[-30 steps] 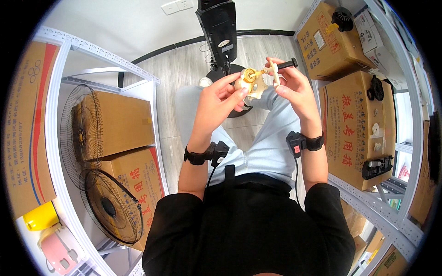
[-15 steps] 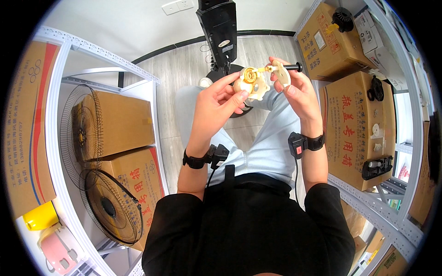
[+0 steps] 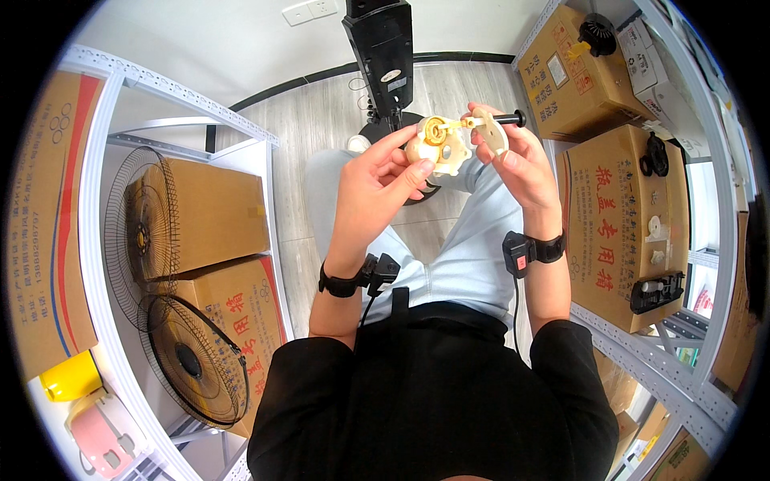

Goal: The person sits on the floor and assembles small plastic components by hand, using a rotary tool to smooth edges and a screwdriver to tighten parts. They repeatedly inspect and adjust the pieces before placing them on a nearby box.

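My left hand grips a cream plastic gearbox housing between thumb and fingers. A yellow, greasy-looking ring shows in its round opening. In my right hand is a round cream cover plate, pinched at its edge. Out of the plate's left side runs a thin shaft with yellowish parts on it, its pale tip at the ring. I cannot tell whether that tip is inside the ring or just over it. A black headed pin sticks out on the plate's right side.
Ahead stands a black fan column on a round base. Wire fan grilles lean against cardboard boxes on the left shelf. On the right, a box carries black parts and small white pieces; a black motor piece sits farther back.
The cover plate's shaft has shifted slightly left, so its tip now meets the housing's yellow ring. Both hands keep their holds and have barely moved.
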